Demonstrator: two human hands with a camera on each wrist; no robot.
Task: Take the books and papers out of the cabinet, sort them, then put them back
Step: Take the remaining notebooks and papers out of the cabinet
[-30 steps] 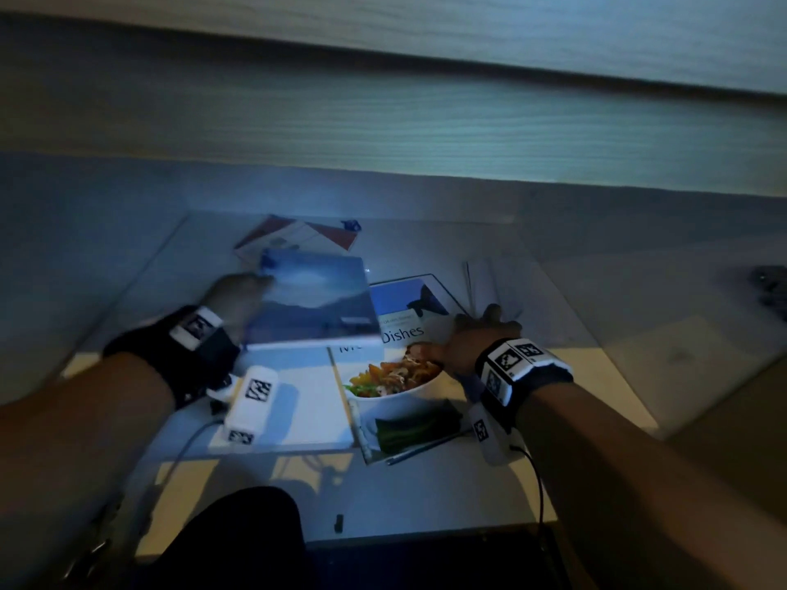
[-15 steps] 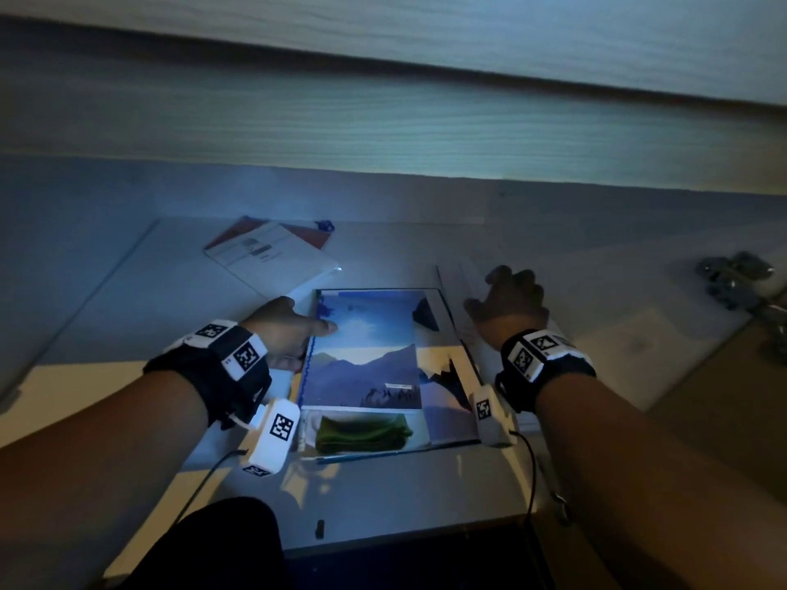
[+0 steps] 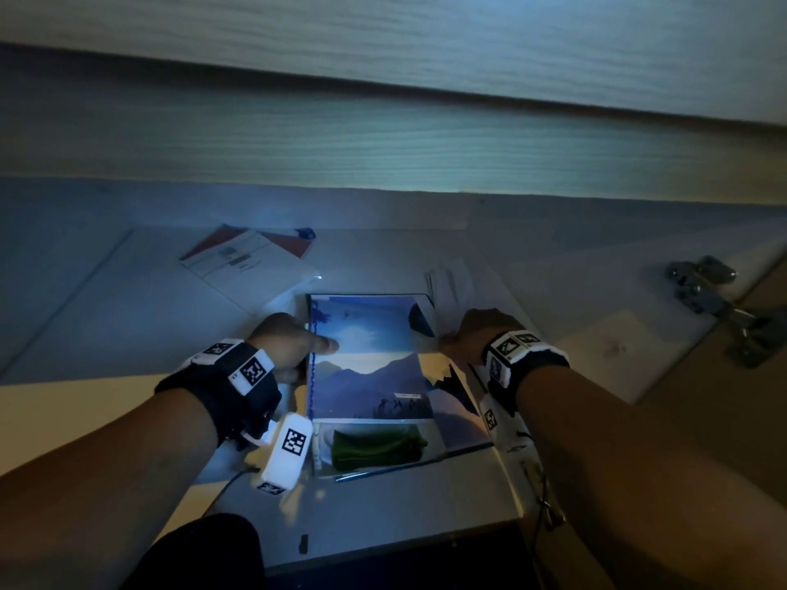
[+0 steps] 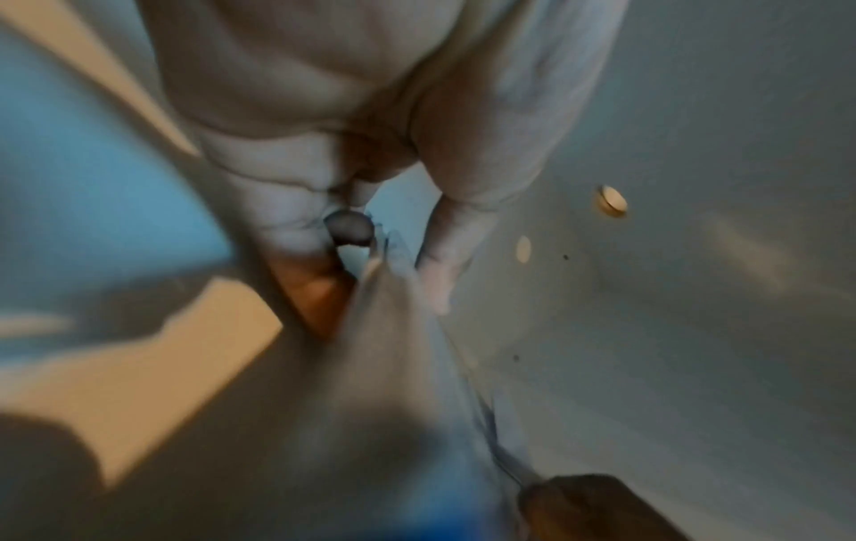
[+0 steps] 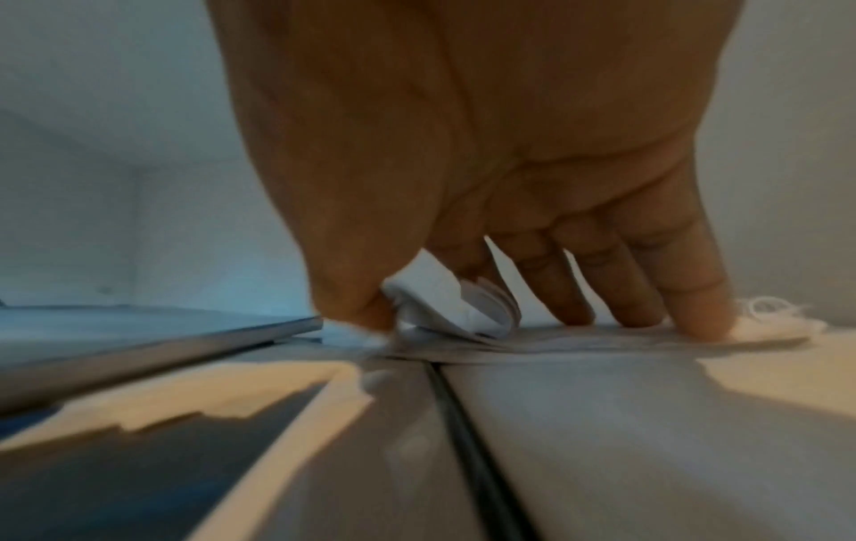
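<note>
A notebook with a blue mountain cover [image 3: 366,355] lies flat on a larger cookbook [image 3: 374,447] on the cabinet shelf [image 3: 409,513]. My left hand [image 3: 306,351] holds the notebook's left edge, thumb on the cover and fingers under it; the blurred left wrist view shows that pinch [image 4: 380,263] on the edge [image 4: 398,347]. To the right of the books, my right hand [image 3: 460,334] rests on a stack of white papers [image 3: 451,278]. In the right wrist view its thumb and forefinger [image 5: 417,293] pinch a curled-up corner of those papers [image 5: 463,311], while the other fingers [image 5: 695,314] press them down.
A white sheet over a red folder [image 3: 247,257] lies at the shelf's back left. A pen [image 3: 383,470] sits along the cookbook's near edge. The open door's metal hinge [image 3: 715,300] is at the right. The cabinet is dim, with a wooden panel [image 3: 383,134] overhead.
My left hand has laid the notebook down onto the cookbook. My right hand left the cookbook, moved right to the white papers and curled onto their corner.
</note>
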